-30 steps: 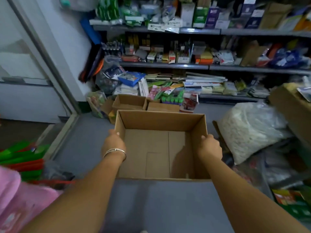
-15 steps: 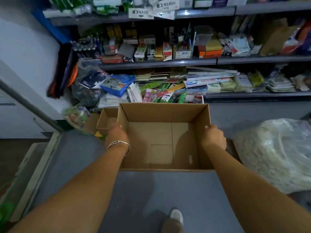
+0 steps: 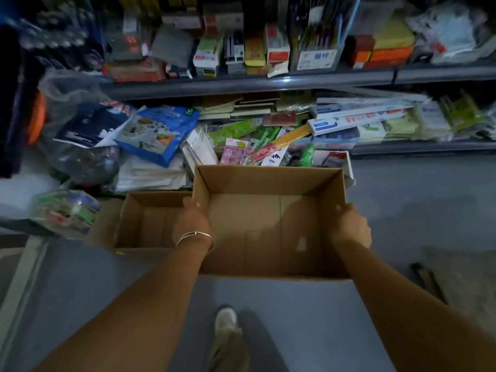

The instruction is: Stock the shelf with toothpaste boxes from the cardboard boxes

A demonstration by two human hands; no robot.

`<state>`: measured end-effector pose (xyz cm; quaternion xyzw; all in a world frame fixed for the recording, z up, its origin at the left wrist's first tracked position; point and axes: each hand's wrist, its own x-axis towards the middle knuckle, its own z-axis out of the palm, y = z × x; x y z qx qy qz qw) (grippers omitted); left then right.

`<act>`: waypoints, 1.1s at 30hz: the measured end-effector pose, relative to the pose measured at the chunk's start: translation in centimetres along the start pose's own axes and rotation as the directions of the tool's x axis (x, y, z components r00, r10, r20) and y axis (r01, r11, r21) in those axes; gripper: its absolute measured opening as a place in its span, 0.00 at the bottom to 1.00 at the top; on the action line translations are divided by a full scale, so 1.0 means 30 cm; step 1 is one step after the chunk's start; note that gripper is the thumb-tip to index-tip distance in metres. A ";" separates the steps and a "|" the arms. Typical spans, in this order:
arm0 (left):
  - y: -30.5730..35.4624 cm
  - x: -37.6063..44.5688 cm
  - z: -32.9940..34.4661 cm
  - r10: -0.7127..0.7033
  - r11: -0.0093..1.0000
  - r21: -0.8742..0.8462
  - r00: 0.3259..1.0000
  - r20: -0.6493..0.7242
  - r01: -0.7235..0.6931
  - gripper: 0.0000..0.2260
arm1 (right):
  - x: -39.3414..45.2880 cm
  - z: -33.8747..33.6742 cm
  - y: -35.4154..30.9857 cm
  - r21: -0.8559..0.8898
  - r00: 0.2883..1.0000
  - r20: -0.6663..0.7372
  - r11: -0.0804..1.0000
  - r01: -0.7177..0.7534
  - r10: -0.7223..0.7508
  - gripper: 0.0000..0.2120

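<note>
An open brown cardboard box [image 3: 268, 181] with nothing inside is carried in front of me above the grey floor. My left hand [image 3: 192, 220] grips its left wall, with a bracelet on the wrist. My right hand [image 3: 350, 226] grips its right wall. Long white and blue toothpaste boxes [image 3: 357, 116] lie piled on the low shelf [image 3: 418, 146] behind the box. No toothpaste box is in either hand.
A second open cardboard box [image 3: 150, 218] sits on the floor at the left, touching the carried one. Plastic bags [image 3: 80, 135] and packets crowd the floor left of it. The upper shelf [image 3: 241, 84] holds small cartons. My shoe [image 3: 226, 322] shows below.
I have walked closer to the shelves with the box held in both hands. The shelves and the second box now look larger and nearer.
</note>
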<state>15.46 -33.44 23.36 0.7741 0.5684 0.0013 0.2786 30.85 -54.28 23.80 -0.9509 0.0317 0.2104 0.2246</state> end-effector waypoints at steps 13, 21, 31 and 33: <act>-0.132 0.519 0.529 -0.059 0.998 0.022 0.996 0.061 0.058 0.11 | 0.466 0.563 0.015 -0.059 0.992 0.043 0.991 -0.120 0.122 0.16; -0.195 0.533 0.637 -0.130 0.991 -0.016 0.990 0.058 0.131 0.13 | 0.534 0.659 0.065 -0.085 0.989 0.088 0.990 -0.115 0.122 0.14; -0.159 0.484 0.572 0.058 0.930 0.362 0.998 0.008 -0.057 0.24 | 0.488 0.603 0.052 -0.246 0.991 0.111 0.965 0.094 -0.069 0.17; -0.090 0.428 0.507 0.247 0.867 0.438 0.968 0.033 -0.236 0.25 | 0.446 0.528 0.008 -0.373 0.964 0.117 0.890 0.264 -0.238 0.20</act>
